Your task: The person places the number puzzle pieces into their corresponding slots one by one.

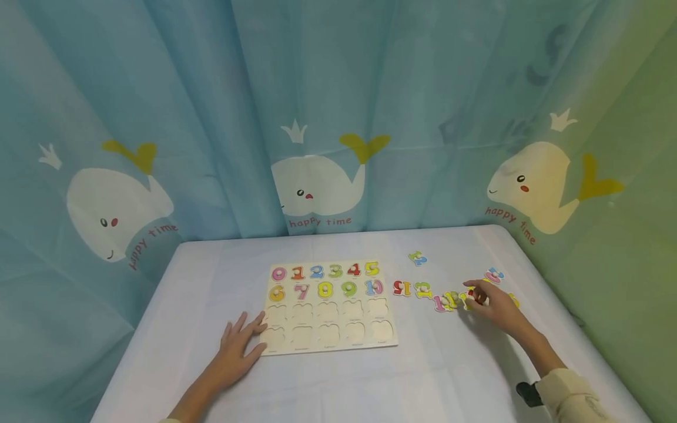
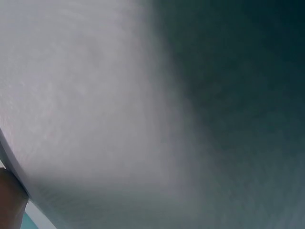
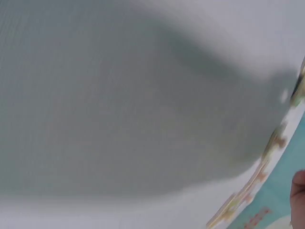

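Observation:
A wooden number puzzle board [image 1: 330, 318] lies on the table in the head view. Colourful numerals fill its two far rows; the two near rows show bare recesses. My left hand [image 1: 239, 351] rests with spread fingers at the board's left edge. Over a cluster of loose number pieces to the right, my right hand [image 1: 497, 304] reaches down, its index finger and thumb apart around a red-marked piece [image 1: 471, 294]. A pink and yellow-green piece [image 1: 445, 301] lies just left of those fingers. In the right wrist view, only part of a finger [image 3: 298, 198] shows at the edge.
Between board and cluster lie a red 15 piece [image 1: 402, 288] and a green 13 piece [image 1: 423, 290]. A blue and green 12 piece [image 1: 417, 258] sits farther back. Another piece [image 1: 494, 275] lies beyond my right hand. A whale-print curtain [image 1: 317, 117] hangs behind the white table [image 1: 338, 388].

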Action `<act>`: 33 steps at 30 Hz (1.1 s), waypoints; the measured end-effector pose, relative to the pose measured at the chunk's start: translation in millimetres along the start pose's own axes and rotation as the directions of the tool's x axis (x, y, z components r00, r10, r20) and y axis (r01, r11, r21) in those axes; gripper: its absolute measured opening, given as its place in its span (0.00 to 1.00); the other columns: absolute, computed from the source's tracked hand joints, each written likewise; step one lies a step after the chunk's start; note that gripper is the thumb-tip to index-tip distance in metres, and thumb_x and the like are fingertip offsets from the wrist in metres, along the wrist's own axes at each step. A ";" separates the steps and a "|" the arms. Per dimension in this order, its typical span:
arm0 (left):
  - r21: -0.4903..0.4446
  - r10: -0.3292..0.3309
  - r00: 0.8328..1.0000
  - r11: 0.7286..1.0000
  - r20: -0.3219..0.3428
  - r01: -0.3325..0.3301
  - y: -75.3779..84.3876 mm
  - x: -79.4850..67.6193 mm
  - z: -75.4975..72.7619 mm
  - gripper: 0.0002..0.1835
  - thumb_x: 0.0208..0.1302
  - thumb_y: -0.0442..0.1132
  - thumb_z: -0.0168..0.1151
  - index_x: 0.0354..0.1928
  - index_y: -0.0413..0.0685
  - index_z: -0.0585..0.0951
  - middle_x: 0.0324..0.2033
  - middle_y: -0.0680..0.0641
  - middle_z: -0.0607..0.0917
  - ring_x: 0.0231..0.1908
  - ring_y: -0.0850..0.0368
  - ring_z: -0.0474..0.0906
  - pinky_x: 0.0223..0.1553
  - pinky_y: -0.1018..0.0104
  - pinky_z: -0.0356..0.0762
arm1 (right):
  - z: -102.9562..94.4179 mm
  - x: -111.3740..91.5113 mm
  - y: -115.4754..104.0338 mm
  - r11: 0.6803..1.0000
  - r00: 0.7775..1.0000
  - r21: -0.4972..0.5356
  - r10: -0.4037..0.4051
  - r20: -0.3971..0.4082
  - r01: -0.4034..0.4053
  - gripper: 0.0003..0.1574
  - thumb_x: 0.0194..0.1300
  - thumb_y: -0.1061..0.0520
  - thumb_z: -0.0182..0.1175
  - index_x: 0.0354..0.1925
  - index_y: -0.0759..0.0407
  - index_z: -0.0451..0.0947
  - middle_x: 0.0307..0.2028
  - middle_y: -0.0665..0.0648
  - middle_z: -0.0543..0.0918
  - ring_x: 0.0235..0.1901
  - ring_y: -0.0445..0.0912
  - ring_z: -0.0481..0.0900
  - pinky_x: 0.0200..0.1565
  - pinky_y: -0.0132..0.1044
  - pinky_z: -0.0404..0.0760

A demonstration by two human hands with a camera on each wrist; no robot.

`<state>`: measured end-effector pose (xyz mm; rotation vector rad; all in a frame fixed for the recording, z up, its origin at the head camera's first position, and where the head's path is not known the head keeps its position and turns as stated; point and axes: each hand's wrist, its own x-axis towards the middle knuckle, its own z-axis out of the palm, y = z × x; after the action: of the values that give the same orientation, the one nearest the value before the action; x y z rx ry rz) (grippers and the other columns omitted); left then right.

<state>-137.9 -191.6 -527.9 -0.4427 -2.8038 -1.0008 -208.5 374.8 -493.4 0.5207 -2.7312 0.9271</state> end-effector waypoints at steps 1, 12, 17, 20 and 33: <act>0.002 0.001 1.000 1.000 0.002 -0.001 -0.2 0.0 -0.1 0.18 0.60 0.41 0.62 0.53 0.45 0.78 0.65 0.44 0.68 0.66 0.32 0.49 0.63 0.35 0.33 | 2.4 1.6 -4.4 1.000 1.000 0.007 0.003 -0.012 -0.003 0.21 0.53 0.69 0.64 0.48 0.70 0.74 0.25 0.48 0.71 0.26 0.40 0.68 0.25 0.31 0.68; -0.024 0.009 1.000 1.000 0.009 -0.009 -5.3 -0.5 1.5 0.18 0.61 0.41 0.62 0.53 0.44 0.78 0.65 0.44 0.67 0.66 0.31 0.48 0.62 0.34 0.33 | 70.6 42.4 -79.6 0.999 0.985 0.031 0.019 0.170 -0.025 0.27 0.56 0.63 0.64 0.55 0.66 0.73 0.28 0.48 0.73 0.29 0.42 0.70 0.29 0.32 0.73; -0.036 0.008 0.999 0.999 0.040 -0.007 -5.0 1.6 -2.2 0.18 0.62 0.41 0.61 0.53 0.44 0.77 0.66 0.44 0.66 0.67 0.32 0.47 0.64 0.37 0.32 | 106.3 57.8 -123.0 0.996 0.963 0.051 -0.078 0.257 0.067 0.29 0.56 0.63 0.63 0.57 0.64 0.71 0.29 0.46 0.74 0.28 0.39 0.70 0.29 0.30 0.74; -0.025 0.010 0.998 1.000 0.055 -0.008 -4.8 1.4 -6.1 0.17 0.63 0.40 0.60 0.53 0.44 0.77 0.66 0.44 0.66 0.67 0.33 0.47 0.64 0.37 0.32 | 130.3 68.9 -154.2 0.996 0.949 0.040 -0.087 0.304 0.078 0.33 0.57 0.62 0.63 0.61 0.63 0.67 0.29 0.46 0.75 0.28 0.38 0.71 0.30 0.30 0.74; -0.018 -0.004 0.998 1.000 0.070 0.006 -6.6 1.1 -5.0 0.21 0.63 0.37 0.59 0.58 0.43 0.74 0.67 0.47 0.65 0.68 0.35 0.45 0.64 0.37 0.31 | 221.8 95.9 -251.0 0.999 0.946 0.047 -0.018 0.325 0.003 0.32 0.59 0.67 0.60 0.61 0.66 0.64 0.26 0.50 0.73 0.26 0.40 0.68 0.27 0.29 0.71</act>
<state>-140.9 -199.4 -527.8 -0.4826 -2.8612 -1.0316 -216.1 26.5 -500.0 0.7579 -2.9984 0.9804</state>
